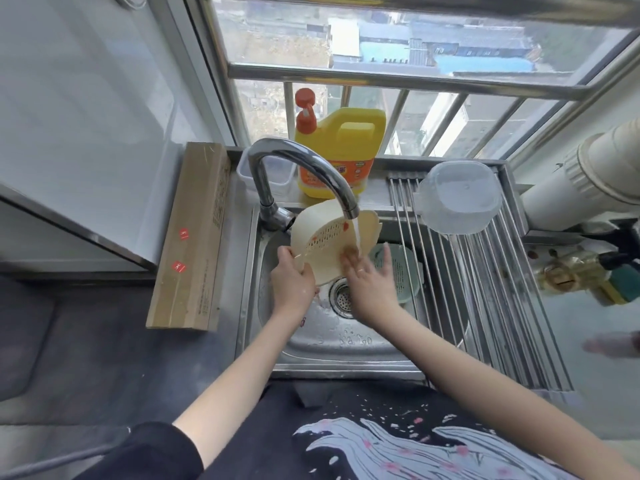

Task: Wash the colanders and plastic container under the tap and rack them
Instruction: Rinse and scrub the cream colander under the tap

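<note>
A cream colander (322, 237) is tilted on its side under the running tap (301, 168), over the steel sink (311, 344). My left hand (292, 282) grips its lower left rim. My right hand (369, 280) lies flat, fingers spread, against the colander's perforated side where the water falls. A green colander (401, 271) sits in the sink's right part, behind my right hand. A clear plastic container (459, 197) lies upside down at the far end of the roll-up rack (502, 306).
A yellow detergent jug (341, 150) with an orange pump stands behind the tap, beside a clear tub (246, 168). A long cardboard box (192, 237) lies left of the sink. A white pipe (588, 174) and a brass valve (568, 271) sit to the right.
</note>
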{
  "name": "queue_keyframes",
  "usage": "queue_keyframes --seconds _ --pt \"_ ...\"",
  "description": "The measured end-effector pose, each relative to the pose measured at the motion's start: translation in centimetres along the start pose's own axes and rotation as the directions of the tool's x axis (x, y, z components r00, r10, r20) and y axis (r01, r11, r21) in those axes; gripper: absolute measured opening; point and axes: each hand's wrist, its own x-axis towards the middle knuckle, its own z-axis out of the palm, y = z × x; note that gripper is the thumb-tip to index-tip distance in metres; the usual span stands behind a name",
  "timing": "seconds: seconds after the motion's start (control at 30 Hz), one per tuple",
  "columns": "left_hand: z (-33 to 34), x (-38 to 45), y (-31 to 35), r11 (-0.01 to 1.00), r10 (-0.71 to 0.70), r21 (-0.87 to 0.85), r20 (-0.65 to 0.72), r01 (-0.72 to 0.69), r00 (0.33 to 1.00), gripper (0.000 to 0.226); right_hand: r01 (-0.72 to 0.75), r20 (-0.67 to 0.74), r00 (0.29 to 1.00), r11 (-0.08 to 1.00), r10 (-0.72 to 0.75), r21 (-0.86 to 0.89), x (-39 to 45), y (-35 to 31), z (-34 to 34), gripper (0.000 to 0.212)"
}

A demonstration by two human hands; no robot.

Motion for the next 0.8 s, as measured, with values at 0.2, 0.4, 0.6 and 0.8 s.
queue_keyframes --seconds 0.2,0.4,0.6,0.8 --pt "0.1 -0.3 -0.2 0.995 -0.080 0.066 0.057 0.076 0.995 0.009 0.065 0.014 0.998 0.946 -0.064 -0.318 0.3 2.1 -0.4 0.087" --pt "0.7 -0.2 -0.5 0.972 -0.137 0.201 0.075 0.119 0.988 0.009 0.252 0.048 0.968 0.946 -0.248 -0.204 0.3 2.2 0.4 0.067" --pt "0.9 0.2 1.1 0.965 -0.097 0.249 0.046 0.083 0.994 0.009 0.110 0.097 0.990 0.991 -0.102 -0.072 0.0 -0.2 1.7 0.075" --pt "0.4 -0.6 -0.5 0.979 -0.180 0.115 0.083 0.170 0.980 0.020 0.166 -0.088 0.980 0.980 -0.176 -0.113 -0.9 2.8 0.9 0.063"
